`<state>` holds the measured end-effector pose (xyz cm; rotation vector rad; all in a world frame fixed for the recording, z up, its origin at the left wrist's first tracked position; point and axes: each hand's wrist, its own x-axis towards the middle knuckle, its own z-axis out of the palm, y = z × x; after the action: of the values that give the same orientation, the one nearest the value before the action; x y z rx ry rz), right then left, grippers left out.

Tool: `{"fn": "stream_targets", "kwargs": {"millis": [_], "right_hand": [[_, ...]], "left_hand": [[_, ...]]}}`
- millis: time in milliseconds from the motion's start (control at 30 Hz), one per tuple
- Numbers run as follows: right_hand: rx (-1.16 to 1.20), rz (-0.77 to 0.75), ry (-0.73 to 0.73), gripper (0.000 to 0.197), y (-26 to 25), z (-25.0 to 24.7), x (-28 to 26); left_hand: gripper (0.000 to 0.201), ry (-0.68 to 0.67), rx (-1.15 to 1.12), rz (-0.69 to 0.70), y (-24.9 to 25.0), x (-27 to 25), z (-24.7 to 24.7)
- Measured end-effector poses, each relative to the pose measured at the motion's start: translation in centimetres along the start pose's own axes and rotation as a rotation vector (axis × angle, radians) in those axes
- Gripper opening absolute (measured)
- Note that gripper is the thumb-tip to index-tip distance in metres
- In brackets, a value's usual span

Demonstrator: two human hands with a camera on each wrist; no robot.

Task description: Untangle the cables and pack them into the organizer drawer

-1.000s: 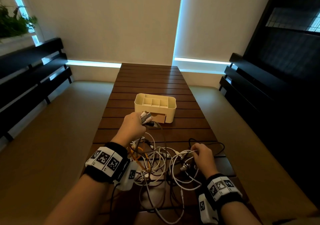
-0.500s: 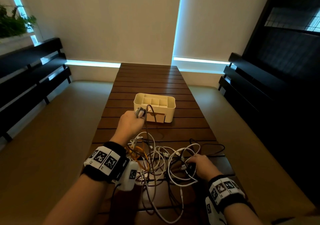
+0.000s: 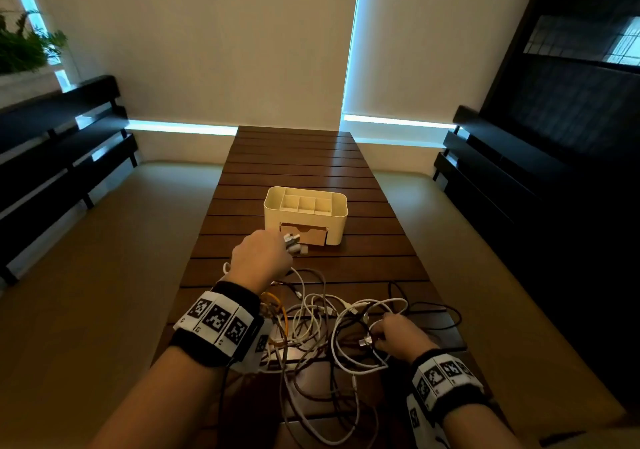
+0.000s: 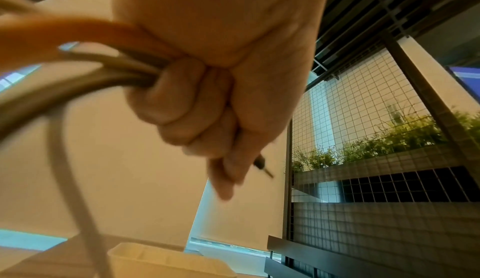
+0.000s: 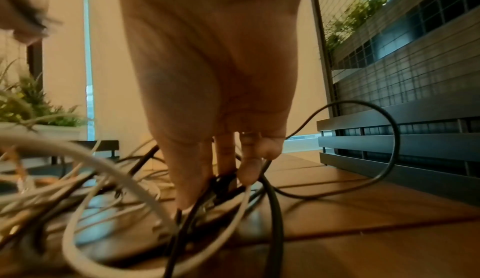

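Observation:
A cream organizer [image 3: 306, 213] stands mid-table, its tan drawer [image 3: 304, 235] in the front face. My left hand [image 3: 263, 258] is a fist round a bunch of cables [image 4: 103, 65], with plug ends [image 3: 294, 242] sticking out just in front of the drawer. The tangle of white, brown, orange and black cables [image 3: 322, 331] lies on the near table. My right hand [image 3: 394, 336] rests on the tangle's right side, its fingers [image 5: 246, 169] pinching a black cable [image 5: 270, 210] against the wood.
The slatted wooden table [image 3: 298, 157] runs away from me, with beige cushioned benches [image 3: 104, 275] on both sides. Dark slatted backrests [image 3: 52, 157] line left and right. A planter [image 3: 20, 50] sits far left. A black loop [image 3: 446, 317] trails right of the tangle.
My left hand has carried the plug ends forward and slightly right, close to the drawer front. My right hand has moved back toward me and settled lower on the tangle.

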<state>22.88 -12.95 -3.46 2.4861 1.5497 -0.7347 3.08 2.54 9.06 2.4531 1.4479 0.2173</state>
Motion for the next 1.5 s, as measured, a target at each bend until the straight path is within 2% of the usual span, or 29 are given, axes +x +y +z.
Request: {"fn": "stream_targets", "kwargs": {"millis": [100,167,233,267,333,367,433,533,667,767,900,967,1100,1233,1267,1400,1500], "right_hand": [[0.007,0.029,0.036,0.020,-0.2,1.0,0.0],[0.036,0.032,0.065,0.029,-0.3,1.1,0.0],[0.012,0.050,0.087,0.018,-0.7,0.9,-0.1],[-0.009,0.057,0.100,0.015,-0.9,0.6,-0.2],[0.010,0.075,0.119,0.026,-1.2,-0.2,-0.2],[0.015,0.063,0.108,0.028,-1.3,-0.6,0.0],[0.016,0.026,0.057,0.018,-1.5,-1.2,0.2],[-0.053,0.032,0.012,0.031,-1.6,-0.6,0.4],[-0.076,0.065,0.084,0.031,-1.7,1.2,-0.1],[-0.042,0.067,0.146,0.027,-1.4,1.0,-0.3],[0.096,0.101,0.187,0.031,-0.4,-1.5,-0.7],[0.137,0.075,0.198,0.031,0.1,-3.0,-0.9],[0.127,0.087,0.227,0.025,0.0,-5.9,-1.7],[-0.064,0.176,0.511,0.028,-1.5,-8.1,-3.3],[-0.067,0.173,0.533,0.028,-1.7,-8.4,-3.6],[-0.044,0.153,0.300,0.021,-1.8,-9.4,-3.9],[-0.015,0.265,0.417,0.021,-1.2,-9.0,-3.0]], "left_hand": [[0.015,0.085,-0.346,0.028,-0.2,0.4,-0.4],[0.019,0.150,-0.720,0.075,-0.1,0.1,-0.9],[0.018,0.228,-1.036,0.087,0.1,-0.5,-1.6],[0.018,0.252,-1.137,0.078,0.1,-0.6,-1.7],[0.018,0.254,-1.265,0.036,-0.2,-0.6,-1.8],[0.019,0.244,-1.295,0.019,-0.5,-0.5,-1.7],[0.020,0.223,-1.313,0.015,-0.9,-0.4,-1.4],[0.023,0.218,-1.300,0.037,-1.2,-0.4,-1.1],[0.031,0.244,-1.312,0.033,-1.8,-0.4,-1.3],[0.031,0.324,-1.324,0.010,-2.9,-0.1,-2.5],[0.032,0.516,-1.528,-0.019,-4.6,0.0,-4.8],[0.032,0.544,-1.534,0.004,-5.1,-0.2,-5.4],[0.031,0.483,-1.444,0.059,-5.5,0.1,-4.6],[0.030,0.424,-1.380,0.059,-5.4,0.2,-3.3],[0.030,0.414,-1.372,0.056,-5.3,0.2,-3.1],[0.031,0.387,-1.340,0.042,-5.1,0.0,-3.1],[0.032,0.385,-1.327,0.041,-5.3,0.0,-3.1]]}}
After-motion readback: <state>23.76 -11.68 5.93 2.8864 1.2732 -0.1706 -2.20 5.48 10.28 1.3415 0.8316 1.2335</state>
